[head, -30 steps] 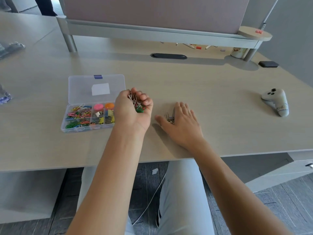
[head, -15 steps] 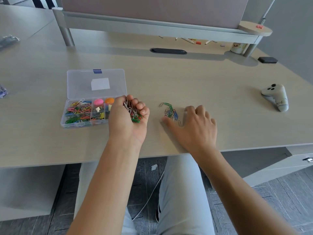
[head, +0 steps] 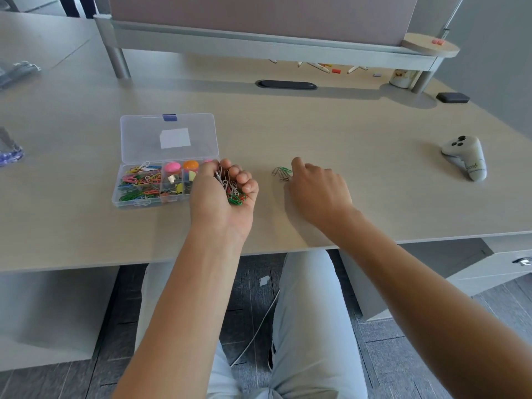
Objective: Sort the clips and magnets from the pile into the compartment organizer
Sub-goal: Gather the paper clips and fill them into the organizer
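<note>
- Several compartments in the clear organizer (head: 135,194), lid flat open behind: coloured paper clips (head: 138,181) on its left side, pink and orange round magnets (head: 172,167) and small binder clips toward its right.
- Just right of the organizer, left hand (head: 221,203) cupped palm-up, fingers curled round a handful of clips (head: 230,187).
- Further right, right hand (head: 316,188), fingers bent, tips at a small pile (head: 282,173); grip unclear.
- White label (head: 175,138) on the lid, blank.
</note>
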### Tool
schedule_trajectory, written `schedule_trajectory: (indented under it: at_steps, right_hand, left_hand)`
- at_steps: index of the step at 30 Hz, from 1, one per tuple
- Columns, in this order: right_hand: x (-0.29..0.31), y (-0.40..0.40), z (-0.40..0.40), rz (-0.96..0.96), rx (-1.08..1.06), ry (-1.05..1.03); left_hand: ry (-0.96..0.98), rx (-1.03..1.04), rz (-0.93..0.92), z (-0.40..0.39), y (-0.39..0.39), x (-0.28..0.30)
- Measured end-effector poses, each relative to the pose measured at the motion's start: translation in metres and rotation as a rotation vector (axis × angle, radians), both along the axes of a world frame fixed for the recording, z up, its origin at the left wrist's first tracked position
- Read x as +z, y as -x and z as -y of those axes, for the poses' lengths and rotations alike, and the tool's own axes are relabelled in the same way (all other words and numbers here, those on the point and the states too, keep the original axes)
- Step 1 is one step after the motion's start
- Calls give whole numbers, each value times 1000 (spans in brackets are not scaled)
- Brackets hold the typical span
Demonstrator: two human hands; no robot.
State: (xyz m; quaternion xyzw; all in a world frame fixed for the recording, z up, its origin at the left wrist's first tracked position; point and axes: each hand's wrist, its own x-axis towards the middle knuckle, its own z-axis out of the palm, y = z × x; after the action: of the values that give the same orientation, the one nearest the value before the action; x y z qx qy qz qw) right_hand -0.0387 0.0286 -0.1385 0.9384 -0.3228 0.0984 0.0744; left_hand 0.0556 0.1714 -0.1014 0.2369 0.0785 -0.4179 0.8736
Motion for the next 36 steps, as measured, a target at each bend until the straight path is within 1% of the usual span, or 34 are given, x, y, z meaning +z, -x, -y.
schedule_trajectory:
  at_steps: [3,5,9,11,16,17,19,21,26,28,32,36]
  right_hand:
    - [1,-1,7,-52,41,-15]
    - [2,0,10,-48,64,-31]
    - [-1,6,19,78,60,-106]
    - [-2,9,22,198,42,-202]
    - [4,13,35,604,-93,-600]
    - [7,14,36,692,-111,-714]
    - [14,15,34,873,-144,-1038]
    - [22,14,28,962,-138,-1344]
    - [41,-10,5,940,-56,-1847]
    - [48,-26,-10,906,-24,-1976]
    - [55,-63,-43,819,36,-2028]
    - [57,-98,-74,735,106,-2040]
  left_hand:
    - [-12,-13,-10,-2,6,-3]
    - [-21,-15,-10,-2,9,-5]
    - [-34,-4,-4,-3,11,-8]
    - [-38,4,-9,-1,11,-7]
    - [-46,0,-19,7,16,-5]
    - [-47,1,-21,8,16,-5]
    - [-49,9,-26,10,14,-3]
    - [-46,33,-24,9,9,-1]
    - [-46,138,16,-6,-14,3]
    - [-47,187,18,-18,-27,3]
    - [-90,330,57,-52,-56,-1]
    - [-192,499,126,-84,-87,-5]
